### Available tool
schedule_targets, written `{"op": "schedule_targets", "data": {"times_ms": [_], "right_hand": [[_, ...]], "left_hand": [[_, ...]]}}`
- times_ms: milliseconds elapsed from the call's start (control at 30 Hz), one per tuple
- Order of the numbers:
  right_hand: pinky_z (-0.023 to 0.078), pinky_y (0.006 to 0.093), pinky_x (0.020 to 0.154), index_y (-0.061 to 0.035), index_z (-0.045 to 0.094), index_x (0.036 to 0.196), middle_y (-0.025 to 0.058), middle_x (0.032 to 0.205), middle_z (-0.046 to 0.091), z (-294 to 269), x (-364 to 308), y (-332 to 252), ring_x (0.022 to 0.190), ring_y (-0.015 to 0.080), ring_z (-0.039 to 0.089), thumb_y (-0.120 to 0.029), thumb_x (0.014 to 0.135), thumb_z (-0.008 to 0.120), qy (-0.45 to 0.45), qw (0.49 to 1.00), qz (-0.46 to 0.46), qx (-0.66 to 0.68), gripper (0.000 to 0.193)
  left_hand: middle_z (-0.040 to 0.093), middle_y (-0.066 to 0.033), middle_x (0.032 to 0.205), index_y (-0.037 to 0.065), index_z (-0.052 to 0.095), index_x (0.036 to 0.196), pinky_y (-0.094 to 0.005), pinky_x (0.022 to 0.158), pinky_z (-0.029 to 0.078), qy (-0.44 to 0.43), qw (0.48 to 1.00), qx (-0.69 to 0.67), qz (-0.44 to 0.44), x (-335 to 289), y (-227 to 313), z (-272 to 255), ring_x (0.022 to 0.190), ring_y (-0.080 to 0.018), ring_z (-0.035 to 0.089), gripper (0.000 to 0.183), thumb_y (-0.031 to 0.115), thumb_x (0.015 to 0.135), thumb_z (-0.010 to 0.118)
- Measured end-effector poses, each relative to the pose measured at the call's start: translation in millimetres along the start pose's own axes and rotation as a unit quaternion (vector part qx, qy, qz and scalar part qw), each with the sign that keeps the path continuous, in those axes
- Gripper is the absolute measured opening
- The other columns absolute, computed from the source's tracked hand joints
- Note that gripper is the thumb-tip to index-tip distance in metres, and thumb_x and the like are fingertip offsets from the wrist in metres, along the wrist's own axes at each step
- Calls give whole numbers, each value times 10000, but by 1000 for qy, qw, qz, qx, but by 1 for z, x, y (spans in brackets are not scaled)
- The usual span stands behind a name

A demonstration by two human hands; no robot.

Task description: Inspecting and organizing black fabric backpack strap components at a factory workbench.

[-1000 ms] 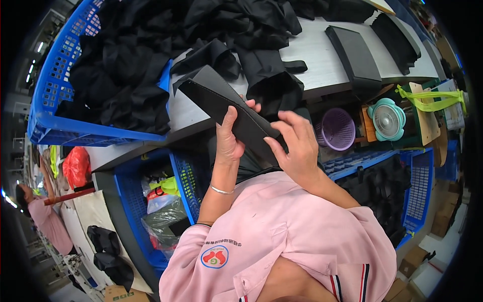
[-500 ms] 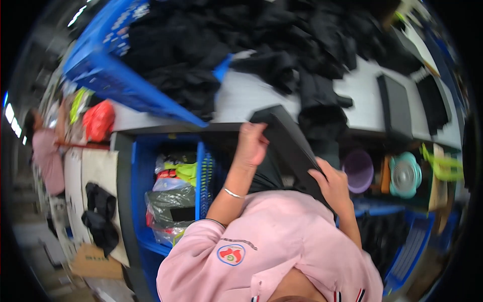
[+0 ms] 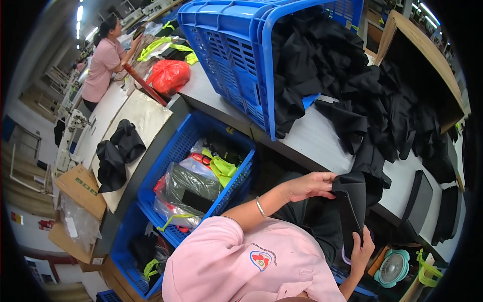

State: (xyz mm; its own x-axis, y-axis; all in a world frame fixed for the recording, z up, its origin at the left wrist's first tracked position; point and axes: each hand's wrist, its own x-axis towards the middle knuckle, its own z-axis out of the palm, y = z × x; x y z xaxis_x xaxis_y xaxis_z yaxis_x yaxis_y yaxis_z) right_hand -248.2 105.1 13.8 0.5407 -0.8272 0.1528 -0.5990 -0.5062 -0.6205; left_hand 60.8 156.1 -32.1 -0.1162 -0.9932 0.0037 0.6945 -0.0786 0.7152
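Between my two hands is a long black fabric piece point(image 3: 350, 197), folded over itself with a narrow gap along its length. My left hand point(image 3: 316, 186) pinches its upper left corner between thumb and fingers. Lower down, my right hand point(image 3: 361, 252) grips the other end, thumb on the near face. The piece hangs over my lap in front of the table edge. Just behind it, loose black cloth pieces point(image 3: 372, 121) spill over the table out of a tipped blue crate point(image 3: 226, 50).
Below the table at left, a blue basket point(image 3: 151, 194) holds bagged goods. A red plastic bag point(image 3: 170, 77) lies near the table corner. Flat black stacks point(image 3: 417, 196) sit at right, above a turquoise fan point(image 3: 392, 268). A co-worker point(image 3: 103, 60) stands far left.
My view has swung to the left, so the scene sits further right. The black piece, seen earlier as a flat long panel, now shows a fold and is held more upright.
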Motion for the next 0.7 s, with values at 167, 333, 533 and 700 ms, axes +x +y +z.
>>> {"op": "schedule_targets", "data": {"times_ms": [167,333,533,700], "right_hand": [[443,380,627,7,647,1085,165,791,577,-15,0,-1,707,322,587,-7,840,694,-25,992,-116,-40,250],[418,416,610,-24,661,1102,142,765,557,-17,-1,-6,692,322,564,-25,810,695,-43,982,-159,-89,294],[432,375,596,-73,691,1078,79,766,606,-20,-10,-3,659,269,568,-51,752,729,-11,978,-184,-93,329],[436,318,568,-98,712,1064,40,750,608,-20,-16,-1,631,200,569,-49,739,736,0,972,-196,-129,330]], "left_hand": [[671,-43,1084,52,630,1185,-314,902,542,23,994,-54,-88,-13,1,-16,996,-148,649,270,178,948,666],[664,-36,901,49,654,980,-304,787,589,87,986,27,-137,-23,5,-12,848,-142,677,166,84,858,760],[583,-13,879,68,588,870,-202,565,534,115,990,20,-75,-29,14,-4,689,-92,629,222,-51,789,757],[564,24,903,103,585,947,-168,489,350,169,980,87,-59,-18,24,4,651,-32,511,240,-16,811,743]]}}
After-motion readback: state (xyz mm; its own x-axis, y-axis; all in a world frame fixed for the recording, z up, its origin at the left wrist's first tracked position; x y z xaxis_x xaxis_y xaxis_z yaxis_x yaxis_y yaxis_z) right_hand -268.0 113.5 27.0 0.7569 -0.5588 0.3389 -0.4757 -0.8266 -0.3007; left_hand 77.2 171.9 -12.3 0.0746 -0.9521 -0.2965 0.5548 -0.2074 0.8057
